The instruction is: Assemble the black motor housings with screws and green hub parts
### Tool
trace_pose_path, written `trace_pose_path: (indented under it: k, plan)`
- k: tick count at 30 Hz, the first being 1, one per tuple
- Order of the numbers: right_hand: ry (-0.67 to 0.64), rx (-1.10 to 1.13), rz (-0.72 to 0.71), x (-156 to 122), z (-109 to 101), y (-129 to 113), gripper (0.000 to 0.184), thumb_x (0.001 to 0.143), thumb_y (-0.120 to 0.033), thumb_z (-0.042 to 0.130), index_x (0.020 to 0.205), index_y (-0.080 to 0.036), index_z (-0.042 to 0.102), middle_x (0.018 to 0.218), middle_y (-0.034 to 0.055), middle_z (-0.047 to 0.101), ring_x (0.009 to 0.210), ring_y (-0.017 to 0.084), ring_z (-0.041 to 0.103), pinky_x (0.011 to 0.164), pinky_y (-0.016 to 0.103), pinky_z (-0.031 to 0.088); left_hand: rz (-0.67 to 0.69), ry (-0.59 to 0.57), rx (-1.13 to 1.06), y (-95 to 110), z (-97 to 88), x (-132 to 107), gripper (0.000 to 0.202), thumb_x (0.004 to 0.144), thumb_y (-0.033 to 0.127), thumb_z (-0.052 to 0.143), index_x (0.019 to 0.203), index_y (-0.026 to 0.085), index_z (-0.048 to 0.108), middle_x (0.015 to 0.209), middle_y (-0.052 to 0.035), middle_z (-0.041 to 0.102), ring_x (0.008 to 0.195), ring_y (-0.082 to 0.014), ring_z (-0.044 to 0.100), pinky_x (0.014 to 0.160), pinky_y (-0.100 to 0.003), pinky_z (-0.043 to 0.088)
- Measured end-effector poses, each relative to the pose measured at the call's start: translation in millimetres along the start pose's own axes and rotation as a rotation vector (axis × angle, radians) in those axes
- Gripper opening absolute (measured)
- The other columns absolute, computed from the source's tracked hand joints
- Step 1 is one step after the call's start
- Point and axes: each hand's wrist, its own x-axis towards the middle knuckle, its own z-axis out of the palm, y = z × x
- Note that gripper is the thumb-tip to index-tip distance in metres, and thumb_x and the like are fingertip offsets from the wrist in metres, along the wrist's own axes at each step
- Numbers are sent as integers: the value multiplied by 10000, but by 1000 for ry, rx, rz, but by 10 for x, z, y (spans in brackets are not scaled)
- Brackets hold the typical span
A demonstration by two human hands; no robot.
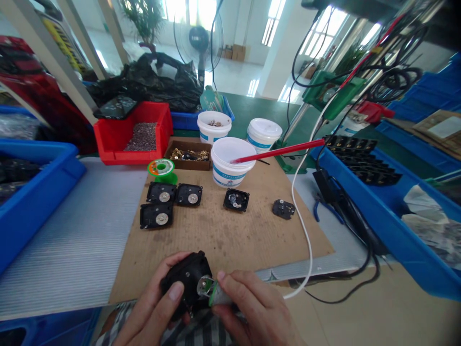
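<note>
Low in the head view, my left hand (158, 298) grips a black plastic housing (187, 278), thumb across its face. My right hand (252, 300) pinches a short grey piece with a green edge (219, 295); I cannot make out its kind. A shiny round metal part (204, 285) sits at that piece's tip, against the housing. Whether the metal part belongs to the piece or to the housing is unclear. Beyond my hands, several similar black housings (156, 215) with silver discs lie on the cardboard (216, 240). One more housing (236, 200) holds small white gears.
A white tub (232, 175) with a red stick (281, 150) across its rim stands behind the housings. Left of it are a green spool (163, 173), a box of brass parts (190, 161) and a red bin (133, 156). A white cable (304, 226) crosses the right side.
</note>
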Motion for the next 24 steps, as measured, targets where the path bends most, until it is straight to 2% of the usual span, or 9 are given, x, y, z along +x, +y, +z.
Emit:
trace_pose_path:
  k: [6,10,14,17,21,24]
  plan:
    - [-14,19,7,-36,33,13,287,1048,-325,367,1133,-166,590,886,63,741,741,167,726,659,217,608,82,-87,142,-96,-44,115,551,842,578,608,1273,267,460,1190,-52,660,1007,-268,639,663,-269,567]
    - [-42,24,18,-77,71,40,305,1049,-326,349,1166,-162,577,897,75,735,736,181,727,647,236,619,106,-56,140,-137,-1,138,549,839,574,615,1271,265,478,1095,-31,675,828,-209,634,641,-255,552]
    - [-71,26,28,-110,111,80,312,1045,-328,354,1178,-155,576,913,82,730,750,199,728,652,268,631,92,48,3,-154,110,137,519,794,534,686,1217,274,536,970,13,670,630,-136,556,569,-223,521]
    - [-88,34,35,-114,129,96,335,1048,-338,340,1164,-146,589,912,89,728,762,198,729,667,267,631,82,76,-38,-171,165,158,497,772,509,713,1182,269,566,923,17,665,615,-130,541,539,-211,507]
    - [-86,20,43,-111,142,104,381,1055,-353,304,1118,-140,613,888,87,731,748,189,733,647,250,627,89,98,-55,-178,188,184,485,760,503,724,1153,262,572,965,5,665,670,-146,568,522,-208,508]
    - [-76,-12,24,-145,168,130,372,1052,-347,313,1119,-143,617,884,84,734,749,186,736,648,241,623,109,80,-60,-147,200,171,480,754,503,727,1132,247,580,852,19,661,602,-131,538,502,-208,487]
